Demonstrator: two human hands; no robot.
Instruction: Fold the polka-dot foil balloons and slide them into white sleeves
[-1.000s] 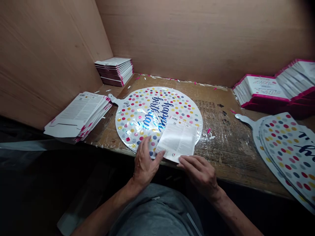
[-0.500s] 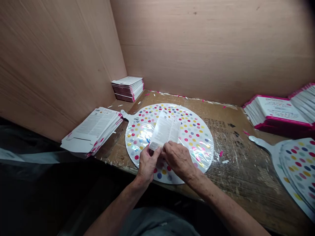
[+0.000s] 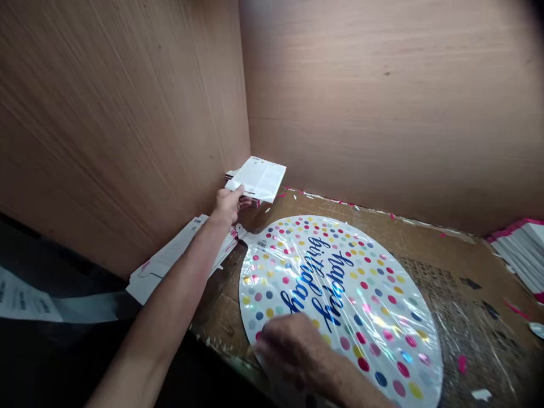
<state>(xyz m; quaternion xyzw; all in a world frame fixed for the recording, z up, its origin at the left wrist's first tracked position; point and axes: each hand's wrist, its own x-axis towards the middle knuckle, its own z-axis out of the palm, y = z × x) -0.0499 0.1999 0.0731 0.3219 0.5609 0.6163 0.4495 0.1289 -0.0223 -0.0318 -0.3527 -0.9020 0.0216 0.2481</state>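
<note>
Head view, left hand [image 3: 227,205] holding card [image 3: 257,178], right hand [image 3: 293,348] on balloon [image 3: 352,300]

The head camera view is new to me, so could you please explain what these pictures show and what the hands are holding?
This picture comes from a camera worn on a person's head, looking down at their own arms. The left hand holds a white printed card near the corner. The right hand rests on a flat round balloon printed with coloured dots and "Happy Birthday". The balloon lies on a cardboard-covered bench between wooden walls, with pink-edged white packs at the right.
</note>
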